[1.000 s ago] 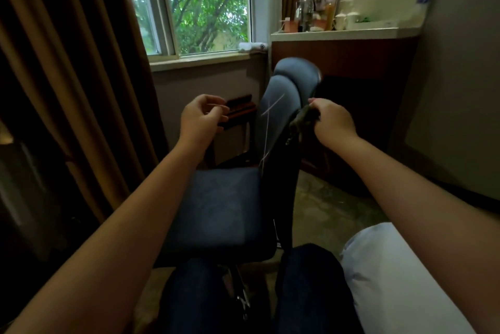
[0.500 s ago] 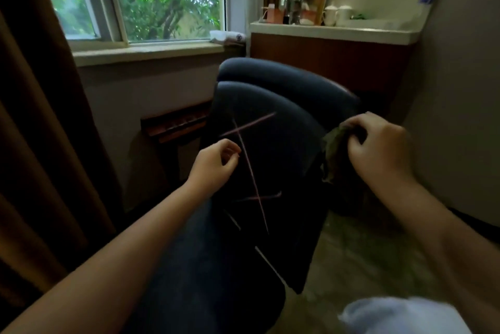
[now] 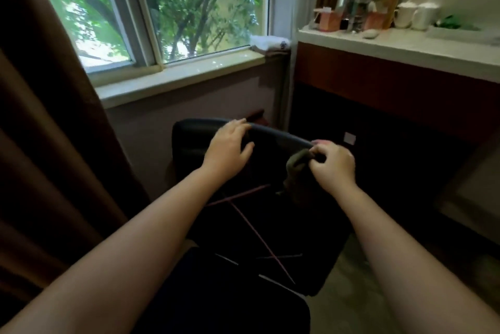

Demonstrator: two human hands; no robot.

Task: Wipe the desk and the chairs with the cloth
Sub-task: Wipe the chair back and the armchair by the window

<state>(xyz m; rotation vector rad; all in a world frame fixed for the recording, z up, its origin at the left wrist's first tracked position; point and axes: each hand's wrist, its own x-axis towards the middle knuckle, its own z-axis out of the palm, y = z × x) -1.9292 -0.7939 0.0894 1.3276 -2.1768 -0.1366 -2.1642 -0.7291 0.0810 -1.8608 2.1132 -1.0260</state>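
Now, chair point(image 3: 270, 225): dark backrest turned toward the person, thin pinkish lines crossing it.
left hand point(image 3: 228, 149): spread, fingers laid over the backrest's top rim, thumb out.
cloth point(image 3: 296, 171): dark olive, bunched, hanging against the backrest.
right hand point(image 3: 334, 164): pinching the cloth at that rim.
desk point(image 3: 405, 46): pale-topped, off right, carrying mugs point(image 3: 416, 15) and bottles point(image 3: 351, 0).
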